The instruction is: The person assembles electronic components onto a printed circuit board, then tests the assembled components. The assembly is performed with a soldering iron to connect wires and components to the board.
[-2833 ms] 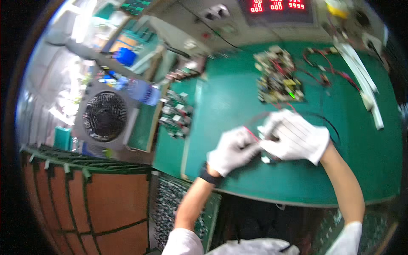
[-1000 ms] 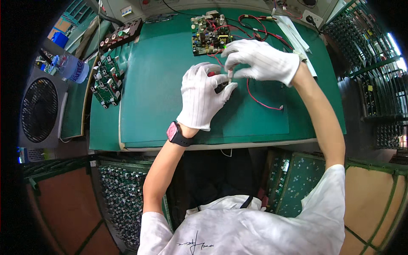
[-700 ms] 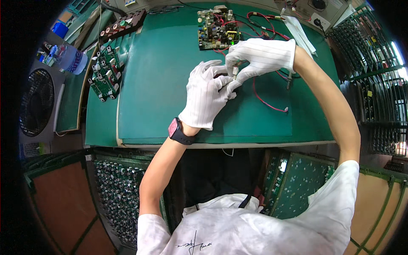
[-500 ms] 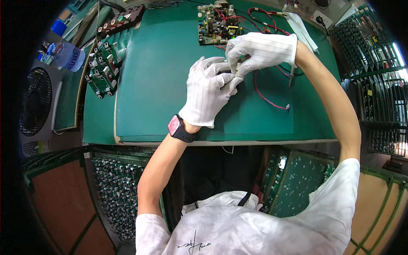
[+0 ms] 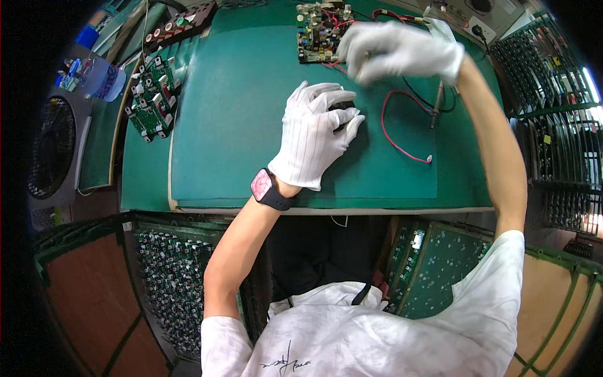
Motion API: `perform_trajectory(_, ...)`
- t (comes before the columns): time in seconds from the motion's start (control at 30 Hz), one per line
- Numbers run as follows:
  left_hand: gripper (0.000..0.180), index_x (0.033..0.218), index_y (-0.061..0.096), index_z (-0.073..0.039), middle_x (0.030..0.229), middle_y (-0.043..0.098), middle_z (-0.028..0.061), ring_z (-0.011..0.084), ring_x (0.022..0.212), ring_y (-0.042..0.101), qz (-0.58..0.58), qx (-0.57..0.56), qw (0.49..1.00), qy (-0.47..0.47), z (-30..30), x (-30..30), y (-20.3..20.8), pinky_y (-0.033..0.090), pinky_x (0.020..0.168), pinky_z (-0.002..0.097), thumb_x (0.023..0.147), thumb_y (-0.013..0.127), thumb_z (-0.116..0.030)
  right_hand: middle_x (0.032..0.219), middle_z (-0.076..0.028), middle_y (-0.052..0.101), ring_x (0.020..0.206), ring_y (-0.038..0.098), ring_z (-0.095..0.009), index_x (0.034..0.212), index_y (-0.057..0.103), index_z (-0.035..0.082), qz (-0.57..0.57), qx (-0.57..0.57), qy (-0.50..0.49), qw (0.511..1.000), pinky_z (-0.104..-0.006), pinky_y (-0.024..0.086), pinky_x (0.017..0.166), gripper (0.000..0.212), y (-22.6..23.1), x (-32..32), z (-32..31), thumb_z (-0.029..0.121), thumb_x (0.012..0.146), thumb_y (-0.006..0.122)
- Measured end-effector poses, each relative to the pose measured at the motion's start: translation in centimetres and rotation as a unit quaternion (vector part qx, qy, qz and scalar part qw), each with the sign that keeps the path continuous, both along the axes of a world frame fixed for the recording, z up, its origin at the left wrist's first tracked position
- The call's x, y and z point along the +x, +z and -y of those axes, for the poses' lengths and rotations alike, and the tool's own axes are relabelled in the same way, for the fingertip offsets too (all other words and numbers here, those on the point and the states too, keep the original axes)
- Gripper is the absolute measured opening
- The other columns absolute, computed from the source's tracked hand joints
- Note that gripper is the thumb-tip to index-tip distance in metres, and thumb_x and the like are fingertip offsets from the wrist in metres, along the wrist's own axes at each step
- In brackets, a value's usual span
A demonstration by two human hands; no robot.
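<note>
White striped gloves cover both hands. Low over the green mat [image 5: 251, 75], my left hand [image 5: 312, 135] is closed round a small dark object [image 5: 341, 107]; the fingers cover most of it, so its kind does not show. My right hand [image 5: 399, 53] is in the air up and to the right of it, smeared by motion. Its fingers curl, but whether anything is between them is unclear. Just left of and beyond the right hand stands a circuit board [image 5: 317, 34] full of components. A red wire [image 5: 391, 133] with a small white connector lies on the mat.
Several green circuit boards [image 5: 151, 103] lie at the left of the bench beside a plastic bottle [image 5: 103, 80]. A thin probe-like rod [image 5: 434, 113] lies on the right of the mat. Racks of boards [image 5: 546, 81] stand at far right; a fan [image 5: 53, 147] stands at left.
My right hand has parted from the left one and moved up and to the right. My left hand has stayed nearly in place, and its dark object shows more.
</note>
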State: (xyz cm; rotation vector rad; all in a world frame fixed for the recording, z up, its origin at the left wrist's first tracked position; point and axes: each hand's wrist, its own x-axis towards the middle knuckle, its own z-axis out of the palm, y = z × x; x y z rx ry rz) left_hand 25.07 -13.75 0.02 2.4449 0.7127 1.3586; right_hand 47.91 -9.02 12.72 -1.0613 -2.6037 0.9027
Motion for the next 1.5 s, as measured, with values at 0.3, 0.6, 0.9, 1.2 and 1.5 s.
perform_trajectory(0.3,0.036,0.105,0.077,-0.007,0.121,0.069,0.0162,0.0363,0.115,0.063,0.032,-0.056,0.996,0.061,0.6,-1.7,2.7,0.05,0.102,0.0463,0.078,0.086,-0.029,0.116,-0.018,0.068,0.109,0.066,-0.036,0.115,0.069,0.003,0.235,0.053,-0.032,0.97,-0.0438,0.051,0.098,0.047,1.2,1.3,2.5,0.041,0.087,0.072)
perform_trajectory(0.6,0.032,0.121,0.072,-0.003,0.118,0.071,0.0184,0.0335,0.11,0.068,0.053,-0.155,0.98,0.116,2.5,-6.9,2.4,0.053,0.097,0.0411,0.09,0.072,-0.012,0.119,-0.018,0.068,0.107,0.069,-0.029,0.129,0.063,0.002,0.009,0.144,-0.195,0.97,-0.0392,0.057,0.09,0.059,-3.0,-2.3,9.2,0.046,0.091,0.076)
perform_trajectory(0.9,0.091,0.151,0.04,-0.005,0.142,0.053,0.0217,0.04,0.131,0.053,-0.104,0.002,0.991,0.079,5.3,-5.2,2.9,0.044,0.111,0.0475,0.074,0.086,-0.017,0.083,-0.015,0.069,0.078,0.068,-0.028,0.098,0.065,-0.001,-0.026,0.126,-0.212,0.969,-0.0401,0.052,0.071,0.048,-3.7,-4.3,6.7,0.047,0.1,0.064)
perform_trajectory(1.2,0.097,0.15,0.039,-0.004,0.14,0.055,0.0219,0.0397,0.129,0.055,-0.081,0.06,0.991,0.086,2.7,-5.2,2.1,0.047,0.108,0.0477,0.068,0.089,-0.022,0.084,-0.009,0.069,0.077,0.068,-0.015,0.102,0.069,-0.001,-0.136,-0.137,-0.296,0.936,-0.0314,0.057,0.073,0.049,0.8,-8.2,7.3,0.048,0.099,0.067)
perform_trajectory(1.5,0.035,0.126,0.066,0.001,0.109,0.071,0.008,0.0148,0.094,0.066,0.192,-0.337,0.92,-0.049,3.3,-11.0,3.8,0.055,0.083,0.0282,0.096,0.066,-0.017,0.088,-0.005,0.069,0.072,0.057,-0.01,0.105,0.068,0.003,-0.087,-0.063,-0.254,0.961,-0.0263,0.048,0.072,0.057,3.5,-12.8,5.6,0.058,0.1,0.06)
